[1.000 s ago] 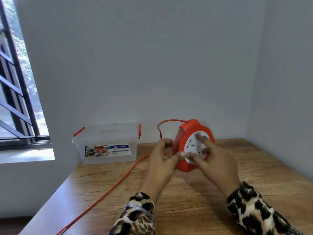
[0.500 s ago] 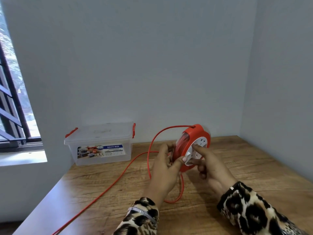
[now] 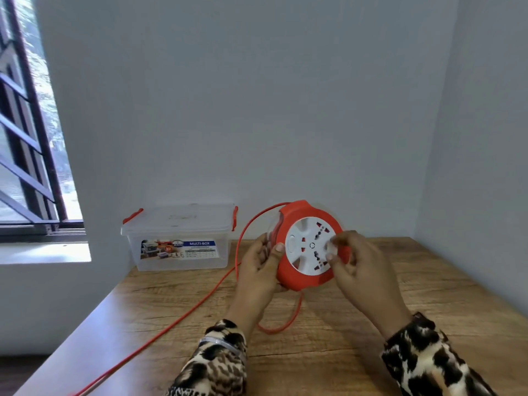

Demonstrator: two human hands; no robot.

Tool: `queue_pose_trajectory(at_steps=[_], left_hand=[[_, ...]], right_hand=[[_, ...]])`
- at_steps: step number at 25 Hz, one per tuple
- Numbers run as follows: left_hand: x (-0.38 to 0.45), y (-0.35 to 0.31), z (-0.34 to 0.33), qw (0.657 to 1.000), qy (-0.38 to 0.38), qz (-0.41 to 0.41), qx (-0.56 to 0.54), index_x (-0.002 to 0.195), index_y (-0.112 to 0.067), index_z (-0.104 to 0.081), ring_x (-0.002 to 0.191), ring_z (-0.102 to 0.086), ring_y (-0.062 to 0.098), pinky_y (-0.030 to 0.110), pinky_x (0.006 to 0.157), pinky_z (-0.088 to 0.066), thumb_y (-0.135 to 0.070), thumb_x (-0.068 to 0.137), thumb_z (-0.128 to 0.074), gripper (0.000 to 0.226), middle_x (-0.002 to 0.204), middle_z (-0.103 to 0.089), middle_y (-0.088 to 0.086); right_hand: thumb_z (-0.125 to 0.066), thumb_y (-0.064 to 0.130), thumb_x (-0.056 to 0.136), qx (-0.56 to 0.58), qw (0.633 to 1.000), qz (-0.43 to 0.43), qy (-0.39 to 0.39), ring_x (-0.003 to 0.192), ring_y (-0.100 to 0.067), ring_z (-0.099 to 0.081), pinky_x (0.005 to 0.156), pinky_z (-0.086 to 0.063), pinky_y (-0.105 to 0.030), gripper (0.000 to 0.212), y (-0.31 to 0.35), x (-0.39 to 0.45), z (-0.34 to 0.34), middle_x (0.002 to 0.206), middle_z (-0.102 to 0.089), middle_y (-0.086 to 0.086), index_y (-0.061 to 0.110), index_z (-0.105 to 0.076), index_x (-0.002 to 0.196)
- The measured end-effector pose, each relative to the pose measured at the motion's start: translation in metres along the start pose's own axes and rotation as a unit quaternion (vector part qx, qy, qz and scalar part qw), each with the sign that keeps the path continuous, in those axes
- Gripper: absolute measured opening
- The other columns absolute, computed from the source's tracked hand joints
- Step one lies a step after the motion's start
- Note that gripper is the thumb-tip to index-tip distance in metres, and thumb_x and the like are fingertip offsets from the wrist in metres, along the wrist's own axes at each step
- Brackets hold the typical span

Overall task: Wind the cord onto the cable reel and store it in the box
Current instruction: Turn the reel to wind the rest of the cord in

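An orange cable reel (image 3: 300, 277) with a white socket face (image 3: 307, 247) is held upright above the wooden table (image 3: 328, 358). My left hand (image 3: 258, 267) grips the reel's left rim, thumb on the front. My right hand (image 3: 358, 264) pinches a small knob at the right of the white face. An orange cord (image 3: 183, 318) runs from the reel's top, loops down below it and trails off over the table's front left edge. The clear plastic box (image 3: 180, 241) with orange latches stands shut at the back left.
Grey walls close the table in at the back and on the right. A window with a dark grille (image 3: 25, 138) and a white sill (image 3: 43, 252) lies to the left, beyond the table's left edge.
The reel's white face has turned toward me, and my right hand moved from its centre to the knob on its right. The cord loop below the reel remains.
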State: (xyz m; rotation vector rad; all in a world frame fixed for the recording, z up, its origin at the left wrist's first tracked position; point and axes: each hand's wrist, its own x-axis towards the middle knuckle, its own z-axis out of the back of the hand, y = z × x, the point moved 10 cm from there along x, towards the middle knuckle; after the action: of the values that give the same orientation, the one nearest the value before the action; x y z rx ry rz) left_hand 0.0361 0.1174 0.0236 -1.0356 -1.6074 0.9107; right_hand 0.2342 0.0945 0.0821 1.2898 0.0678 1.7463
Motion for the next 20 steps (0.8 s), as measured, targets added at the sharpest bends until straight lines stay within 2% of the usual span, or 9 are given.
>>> queue_pose_trajectory(at_steps=[2, 4, 6, 8, 10, 11, 15, 18, 20], left_hand=[[0.002, -0.005, 0.002, 0.999, 0.022, -0.013, 0.026, 0.111, -0.038, -0.061, 0.095, -0.072, 0.006, 0.031, 0.058, -0.060, -0.027, 0.095, -0.060, 0.020, 0.106, -0.073, -0.020], [0.003, -0.002, 0.001, 0.998, 0.030, -0.013, 0.052, 0.120, -0.035, -0.060, 0.100, -0.071, 0.009, 0.029, 0.062, -0.060, -0.028, 0.094, -0.061, 0.026, 0.112, -0.072, -0.015], [0.003, 0.001, -0.001, 0.997, 0.033, -0.009, 0.069, 0.130, -0.027, -0.056, 0.107, -0.069, 0.015, 0.036, 0.073, -0.062, -0.028, 0.093, -0.062, 0.037, 0.121, -0.069, -0.007], [0.003, 0.002, -0.002, 0.997, 0.034, -0.015, 0.073, 0.131, -0.027, -0.056, 0.108, -0.068, 0.017, 0.038, 0.074, -0.062, -0.029, 0.093, -0.062, 0.039, 0.124, -0.068, -0.004], [0.001, -0.003, -0.005, 0.997, 0.040, -0.024, 0.064, 0.121, -0.038, -0.060, 0.102, -0.071, 0.015, 0.030, 0.062, -0.060, -0.030, 0.094, -0.062, 0.028, 0.118, -0.071, -0.009], [0.000, -0.006, -0.008, 0.996, 0.049, -0.032, 0.062, 0.114, -0.043, -0.061, 0.101, -0.071, 0.013, 0.028, 0.062, -0.060, -0.029, 0.094, -0.062, 0.025, 0.115, -0.071, -0.012], [-0.009, -0.016, -0.025, 0.989, 0.062, -0.088, 0.098, 0.112, -0.043, -0.062, 0.107, -0.068, 0.010, 0.040, 0.090, -0.058, -0.025, 0.094, -0.063, 0.026, 0.114, -0.071, -0.012], [-0.019, -0.024, -0.034, 0.982, 0.052, -0.139, 0.113, 0.116, -0.048, -0.057, 0.106, -0.068, 0.010, 0.041, 0.092, -0.057, -0.028, 0.093, -0.062, 0.031, 0.115, -0.070, -0.014], [-0.022, -0.021, -0.035, 0.980, 0.034, -0.143, 0.133, 0.122, -0.053, -0.052, 0.106, -0.068, 0.023, 0.042, 0.090, -0.057, -0.038, 0.091, -0.062, 0.036, 0.118, -0.069, -0.002]], right_hand=[[-0.064, 0.021, 0.082, -0.155, 0.976, 0.148, 0.044, 0.097, -0.010, -0.056, 0.075, -0.049, -0.029, 0.035, 0.032, -0.006, -0.015, 0.114, -0.060, 0.009, 0.033, -0.059, 0.115], [-0.062, 0.024, 0.082, -0.231, 0.957, 0.163, 0.070, 0.101, -0.015, -0.057, 0.076, -0.052, -0.033, 0.050, 0.038, -0.012, -0.028, 0.118, -0.059, 0.004, 0.041, -0.050, 0.128], [-0.056, 0.036, 0.087, -0.272, 0.949, 0.138, 0.082, 0.102, -0.017, -0.055, 0.077, -0.051, -0.033, 0.058, 0.031, -0.014, -0.034, 0.115, -0.060, 0.002, 0.047, -0.032, 0.139], [-0.047, 0.048, 0.091, -0.249, 0.958, 0.104, 0.098, 0.102, -0.018, -0.054, 0.080, -0.049, -0.034, 0.063, 0.020, -0.016, -0.038, 0.114, -0.062, 0.002, 0.048, -0.014, 0.144], [-0.046, 0.050, 0.091, -0.197, 0.972, 0.083, 0.098, 0.098, -0.019, -0.057, 0.076, -0.048, -0.034, 0.064, 0.013, -0.014, -0.040, 0.107, -0.066, 0.003, 0.047, -0.013, 0.145], [-0.047, 0.051, 0.090, -0.165, 0.979, 0.067, 0.095, 0.091, -0.019, -0.060, 0.071, -0.047, -0.032, 0.063, 0.012, -0.013, -0.040, 0.099, -0.068, 0.003, 0.046, -0.016, 0.144], [-0.055, 0.052, 0.083, -0.124, 0.989, -0.009, 0.074, 0.062, -0.011, -0.056, 0.049, -0.043, -0.023, 0.063, 0.000, -0.014, -0.034, 0.073, -0.060, 0.009, 0.048, -0.023, 0.138], [-0.059, 0.051, 0.080, -0.108, 0.994, -0.026, 0.010, 0.054, -0.006, -0.052, 0.044, -0.034, -0.019, 0.060, -0.001, -0.014, -0.023, 0.061, -0.056, 0.014, 0.050, -0.031, 0.133], [-0.062, 0.055, 0.078, -0.021, 0.997, -0.071, -0.023, 0.060, -0.005, -0.060, 0.049, -0.044, -0.023, 0.058, -0.009, -0.016, -0.018, 0.065, -0.063, 0.010, 0.051, -0.034, 0.129]])
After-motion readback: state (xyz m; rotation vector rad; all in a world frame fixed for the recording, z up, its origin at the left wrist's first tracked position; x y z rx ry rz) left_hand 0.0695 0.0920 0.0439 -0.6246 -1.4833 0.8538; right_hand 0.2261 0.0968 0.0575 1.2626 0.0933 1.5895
